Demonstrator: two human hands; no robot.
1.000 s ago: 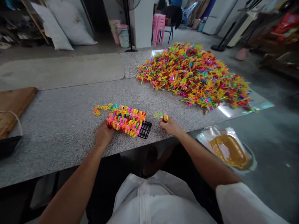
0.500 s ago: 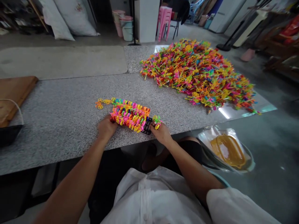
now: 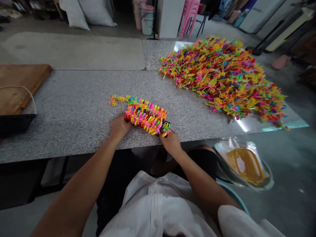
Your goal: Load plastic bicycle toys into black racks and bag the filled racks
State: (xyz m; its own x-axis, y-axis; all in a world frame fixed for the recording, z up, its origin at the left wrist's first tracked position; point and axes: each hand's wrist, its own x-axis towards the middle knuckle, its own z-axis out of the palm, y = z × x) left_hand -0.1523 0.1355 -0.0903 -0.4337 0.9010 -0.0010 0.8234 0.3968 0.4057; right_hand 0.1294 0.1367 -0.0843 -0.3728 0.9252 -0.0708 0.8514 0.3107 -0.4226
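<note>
A black grid rack lies near the front edge of the granite table, packed with small bright plastic pieces standing in rows. My left hand grips the rack's left end. My right hand is at the rack's right end, its fingers closed on a few coloured pieces held against the last bare bit of grid. A large heap of the same coloured pieces covers the table's far right. A few loose orange and yellow pieces lie just left of the rack.
A wooden board and a dark tray sit at the table's left end. A yellow basket in a clear bag rests on the floor at my right. Pink stools, buckets and white sacks stand beyond the table.
My right hand came in from the table beside the rack, carrying a few pieces, to the rack's right end. The bare grid there is now almost covered. The camera tilted down.
</note>
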